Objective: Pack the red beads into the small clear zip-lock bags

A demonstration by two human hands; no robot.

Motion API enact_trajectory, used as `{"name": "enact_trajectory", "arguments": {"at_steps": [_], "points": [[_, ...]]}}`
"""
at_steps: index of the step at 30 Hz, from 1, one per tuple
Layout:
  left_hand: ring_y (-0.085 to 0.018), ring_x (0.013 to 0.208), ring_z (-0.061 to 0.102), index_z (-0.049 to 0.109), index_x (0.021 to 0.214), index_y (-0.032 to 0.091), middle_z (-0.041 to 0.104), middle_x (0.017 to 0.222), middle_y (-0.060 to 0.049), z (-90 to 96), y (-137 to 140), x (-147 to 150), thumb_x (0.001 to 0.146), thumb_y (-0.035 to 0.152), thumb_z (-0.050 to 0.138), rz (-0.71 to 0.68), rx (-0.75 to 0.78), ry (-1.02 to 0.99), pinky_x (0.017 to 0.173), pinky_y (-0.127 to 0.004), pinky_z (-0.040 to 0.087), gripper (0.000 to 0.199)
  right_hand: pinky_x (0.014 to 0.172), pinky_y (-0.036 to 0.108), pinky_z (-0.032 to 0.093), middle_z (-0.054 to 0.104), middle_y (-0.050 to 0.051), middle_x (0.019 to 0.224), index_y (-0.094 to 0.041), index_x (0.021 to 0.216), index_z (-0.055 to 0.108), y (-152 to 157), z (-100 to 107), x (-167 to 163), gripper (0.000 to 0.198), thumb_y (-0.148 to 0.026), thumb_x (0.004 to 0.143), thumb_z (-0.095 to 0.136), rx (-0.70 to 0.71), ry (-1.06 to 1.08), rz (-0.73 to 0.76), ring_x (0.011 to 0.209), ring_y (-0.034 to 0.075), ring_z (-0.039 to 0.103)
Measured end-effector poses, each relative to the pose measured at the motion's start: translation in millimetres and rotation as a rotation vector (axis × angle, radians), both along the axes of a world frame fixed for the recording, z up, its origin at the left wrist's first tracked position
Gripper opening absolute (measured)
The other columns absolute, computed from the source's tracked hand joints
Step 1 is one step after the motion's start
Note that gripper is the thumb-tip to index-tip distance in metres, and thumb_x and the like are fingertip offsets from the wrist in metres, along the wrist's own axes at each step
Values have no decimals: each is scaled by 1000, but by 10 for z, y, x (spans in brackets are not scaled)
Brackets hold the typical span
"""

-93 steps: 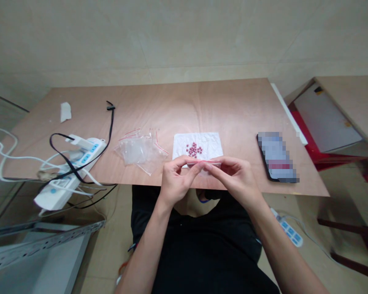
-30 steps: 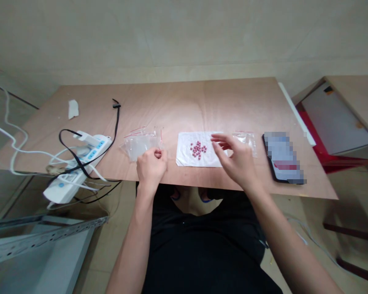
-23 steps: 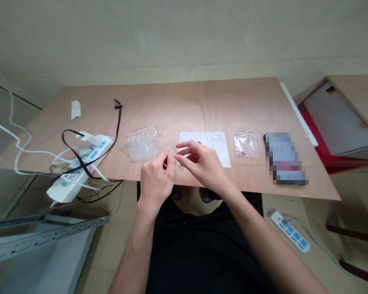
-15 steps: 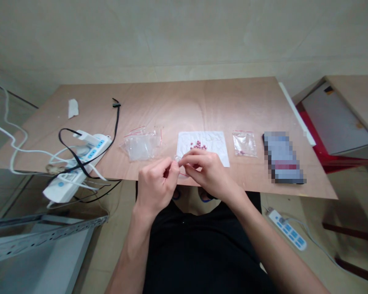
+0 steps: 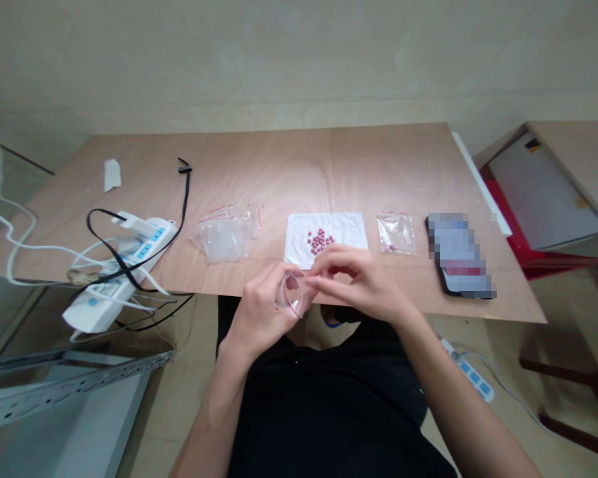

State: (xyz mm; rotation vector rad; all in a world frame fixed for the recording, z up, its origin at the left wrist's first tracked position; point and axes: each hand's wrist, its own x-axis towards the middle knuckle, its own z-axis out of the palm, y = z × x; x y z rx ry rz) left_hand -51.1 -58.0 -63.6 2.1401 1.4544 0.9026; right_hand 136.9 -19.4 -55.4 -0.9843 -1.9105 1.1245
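Note:
My left hand [image 5: 262,309] is wrapped round a small clear zip bag [image 5: 292,295] whose mouth gapes in a round shape, with a red line along its rim. At the right side of that mouth, the thumb and fingertips of my right hand [image 5: 356,282] pinch together against the bag's edge. Just beyond my hands lies a white cloth-like sheet [image 5: 298,232] bearing a small heap of dark pink beads [image 5: 320,240]. Another zip bag [image 5: 397,232], with a few small pink pieces at its bottom, lies right of the sheet.
Several flat clear bags [image 5: 226,238] lie left of the sheet. A phone [image 5: 461,259] rests near the table's right end. A power strip [image 5: 124,272] with tangled white and black cables occupies the left end; a white scrap [image 5: 112,174] lies behind it.
The bag between my hands has been spread into a round opening and tipped toward me. My right hand has shifted slightly right and lower, uncovering more of the beads.

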Motion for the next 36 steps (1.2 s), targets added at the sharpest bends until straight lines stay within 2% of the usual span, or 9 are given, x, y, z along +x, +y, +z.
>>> {"name": "enact_trajectory", "arguments": {"at_steps": [2,4,7,11,14,19,26,36], "points": [[-11,61,62,57,88,20,62,69,3,-24,-15,25,79,33,71,86,32,-40,60,-21,51,20,68,27,50,68,5,85,-17,86,71,150,-142,142,14,-28,85,63,48,-22,-228,76,14,63],[-10,58,60,56,86,20,60,66,4,-37,-30,41,78,34,73,103,33,-70,56,-19,50,23,70,30,52,69,8,94,-16,98,71,313,-316,265,17,-20,85,60,106,-181,-329,74,14,63],[-9,57,60,57,87,20,60,65,5,-54,-43,59,77,32,73,92,21,-91,54,-18,49,23,73,34,54,67,10,105,-17,107,72,496,-539,341,27,-16,83,60,155,-341,-285,74,15,64],[-9,55,58,58,87,21,60,65,4,-81,-47,74,78,32,72,69,-2,-93,51,-18,48,21,78,35,54,67,11,105,-19,106,73,560,-676,274,27,-17,81,65,181,-454,-235,82,19,65],[-9,56,59,58,88,20,61,67,3,-92,-49,69,78,32,72,63,-7,-81,52,-18,49,20,80,34,53,68,11,100,-18,100,75,537,-704,217,22,-17,85,59,194,-483,-256,87,20,65],[-9,54,58,58,88,21,61,65,4,-99,-32,56,78,30,72,71,-13,-75,54,-19,49,20,79,33,50,68,12,95,-17,97,75,515,-690,191,26,-17,90,51,212,-543,-277,86,20,64],[-10,56,60,58,87,20,62,66,4,-108,7,62,77,30,73,68,-11,-62,58,-21,51,20,73,30,45,68,13,92,-15,87,73,544,-596,117,25,-13,88,48,182,-750,-333,79,20,61],[-11,61,61,59,88,20,62,67,4,-129,66,72,77,29,73,88,-36,-97,64,-21,50,20,70,33,42,69,16,91,-14,90,73,606,-532,74,25,-9,84,50,158,-807,-324,79,24,62]]}}
